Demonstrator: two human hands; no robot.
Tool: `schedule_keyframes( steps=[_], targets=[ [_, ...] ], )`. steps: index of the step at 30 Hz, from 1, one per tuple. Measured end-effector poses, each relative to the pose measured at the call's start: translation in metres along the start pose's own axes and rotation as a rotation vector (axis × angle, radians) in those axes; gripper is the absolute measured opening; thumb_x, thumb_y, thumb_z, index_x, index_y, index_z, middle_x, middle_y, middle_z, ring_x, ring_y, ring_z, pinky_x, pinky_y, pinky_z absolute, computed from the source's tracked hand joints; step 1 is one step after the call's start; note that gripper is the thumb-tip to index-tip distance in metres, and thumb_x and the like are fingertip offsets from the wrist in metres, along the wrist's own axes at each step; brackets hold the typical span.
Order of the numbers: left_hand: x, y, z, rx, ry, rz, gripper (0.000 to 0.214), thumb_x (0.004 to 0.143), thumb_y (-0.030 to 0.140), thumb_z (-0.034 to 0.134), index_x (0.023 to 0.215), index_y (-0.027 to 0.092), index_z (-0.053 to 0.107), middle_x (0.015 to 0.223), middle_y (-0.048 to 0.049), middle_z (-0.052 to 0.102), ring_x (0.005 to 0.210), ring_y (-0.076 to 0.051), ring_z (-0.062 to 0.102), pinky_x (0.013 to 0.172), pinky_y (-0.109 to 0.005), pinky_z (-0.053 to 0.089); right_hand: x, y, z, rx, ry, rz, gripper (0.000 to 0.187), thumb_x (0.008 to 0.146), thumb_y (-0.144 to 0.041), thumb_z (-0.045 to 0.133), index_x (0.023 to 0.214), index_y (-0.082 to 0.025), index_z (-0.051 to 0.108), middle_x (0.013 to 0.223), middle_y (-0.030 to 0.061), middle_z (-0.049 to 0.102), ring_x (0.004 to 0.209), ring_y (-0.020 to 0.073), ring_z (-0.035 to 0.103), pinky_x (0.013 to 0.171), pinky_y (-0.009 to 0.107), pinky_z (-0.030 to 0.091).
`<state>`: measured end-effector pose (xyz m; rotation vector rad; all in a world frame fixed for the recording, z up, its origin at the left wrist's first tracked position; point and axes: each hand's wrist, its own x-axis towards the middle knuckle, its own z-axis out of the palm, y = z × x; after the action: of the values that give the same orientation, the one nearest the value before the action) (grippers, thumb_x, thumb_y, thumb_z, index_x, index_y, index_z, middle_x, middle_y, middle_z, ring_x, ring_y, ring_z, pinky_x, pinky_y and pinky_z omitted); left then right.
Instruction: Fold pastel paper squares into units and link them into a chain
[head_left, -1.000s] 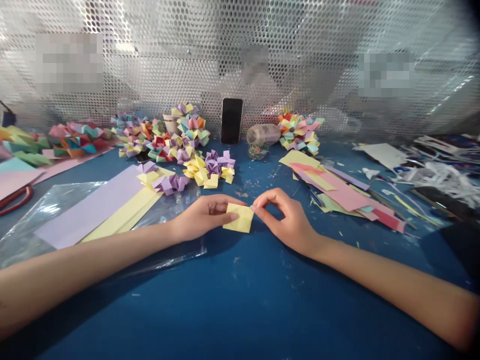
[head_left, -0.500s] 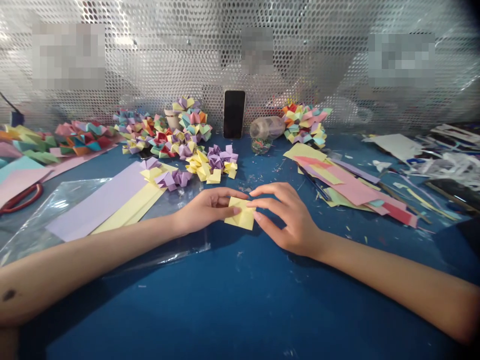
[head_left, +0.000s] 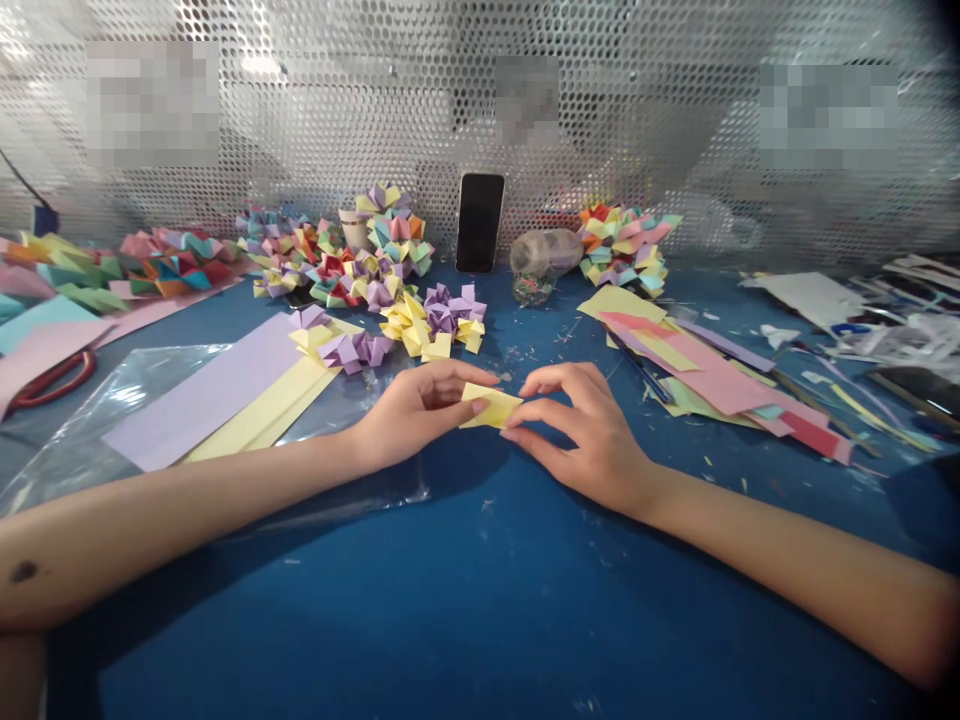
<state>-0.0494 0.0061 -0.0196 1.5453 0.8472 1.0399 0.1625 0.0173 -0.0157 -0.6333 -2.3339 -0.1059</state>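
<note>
A small folded piece of yellow paper (head_left: 491, 405) is held just above the blue table, tilted, between my two hands. My left hand (head_left: 416, 405) pinches its left side, thumb on the face toward me and fingers behind. At its right edge, the thumb and fingertips of my right hand (head_left: 589, 430) close on the paper. Folded yellow paper units (head_left: 409, 325) and purple paper units (head_left: 450, 310) lie beyond my hands. Left of them, a purple strip (head_left: 214, 390) and yellow strips (head_left: 270, 405) rest on clear plastic film (head_left: 142, 370).
An upright phone (head_left: 480, 222) leans at the perforated metal wall (head_left: 420, 110), beside a tipped clear container (head_left: 547, 252). Colourful folded paper clusters (head_left: 626, 250) line the back. Red-handled scissors (head_left: 56, 382) lie far left. Paper strips (head_left: 720, 375) and scraps (head_left: 900, 335) cover the right.
The yellow paper has gone from nearly flat, a square facing up, to a narrower, tilted shape. My right fingertips have closed on its right edge. The view has shifted slightly.
</note>
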Motion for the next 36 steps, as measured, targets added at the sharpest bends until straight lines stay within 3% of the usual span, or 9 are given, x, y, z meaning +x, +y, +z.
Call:
schedule_keyframes(
  steps=[5,10,14,18,24,30,36],
  targets=[
    [-0.003,-0.002,0.001,0.079,0.027,0.102,0.02,0.081,0.022,0.061,0.1,0.016,0.062,0.102,-0.0045,0.066,0.09,-0.013,0.064,0.081,-0.02,0.052,0.001,0.001,0.001,0.125,-0.043,0.033,0.006,0.084,-0.023,0.059,0.086,-0.02,0.063,0.086,0.0039,0.06,0.078,0.0152,0.057,0.072,0.03,0.047],
    [-0.007,0.004,0.003,0.115,0.05,0.16,0.02,0.081,0.019,0.062,0.099,0.014,0.063,0.101,-0.0052,0.067,0.087,-0.011,0.065,0.079,-0.017,0.053,0.007,-0.005,0.0,0.255,0.039,0.199,0.003,0.081,-0.02,0.062,0.084,-0.02,0.062,0.088,0.0026,0.061,0.082,0.0143,0.06,0.075,0.028,0.047],
    [-0.011,0.006,0.003,0.136,0.006,0.2,0.024,0.079,0.017,0.063,0.103,0.015,0.063,0.102,-0.0055,0.067,0.089,-0.013,0.065,0.078,-0.018,0.054,0.011,-0.01,0.001,0.293,0.112,0.233,0.006,0.078,-0.019,0.064,0.078,-0.019,0.059,0.084,0.0025,0.059,0.079,0.0143,0.059,0.071,0.028,0.048],
    [-0.011,0.007,0.004,0.113,-0.022,0.19,0.026,0.077,0.017,0.065,0.104,0.015,0.062,0.103,-0.006,0.067,0.09,-0.014,0.065,0.078,-0.018,0.054,0.011,-0.008,0.001,0.292,0.109,0.176,0.008,0.077,-0.018,0.065,0.082,-0.018,0.059,0.086,0.0037,0.06,0.081,0.0154,0.059,0.073,0.029,0.048],
    [-0.007,0.004,0.003,-0.007,-0.031,0.096,0.026,0.078,0.017,0.064,0.103,0.012,0.059,0.098,-0.0071,0.068,0.088,-0.014,0.066,0.078,-0.021,0.054,0.011,0.0,-0.005,0.218,-0.022,0.08,0.005,0.081,-0.017,0.059,0.084,-0.018,0.063,0.089,0.0051,0.061,0.082,0.0166,0.059,0.075,0.032,0.047],
    [-0.005,0.004,0.001,0.115,0.025,0.054,0.023,0.078,0.016,0.061,0.101,0.013,0.059,0.092,-0.0043,0.067,0.078,-0.01,0.065,0.071,-0.017,0.051,0.009,0.0,-0.004,0.202,-0.149,0.085,0.003,0.079,-0.021,0.062,0.082,-0.019,0.062,0.091,0.0045,0.06,0.082,0.0163,0.057,0.074,0.032,0.044],
    [0.001,0.01,0.0,0.279,0.006,-0.011,0.018,0.078,0.013,0.056,0.095,0.013,0.061,0.091,-0.0041,0.065,0.078,-0.01,0.062,0.07,-0.019,0.05,0.004,0.003,-0.002,0.084,-0.213,-0.073,0.006,0.08,-0.02,0.058,0.083,-0.018,0.064,0.079,0.0023,0.062,0.074,0.0145,0.057,0.08,0.034,0.042]
  ],
)
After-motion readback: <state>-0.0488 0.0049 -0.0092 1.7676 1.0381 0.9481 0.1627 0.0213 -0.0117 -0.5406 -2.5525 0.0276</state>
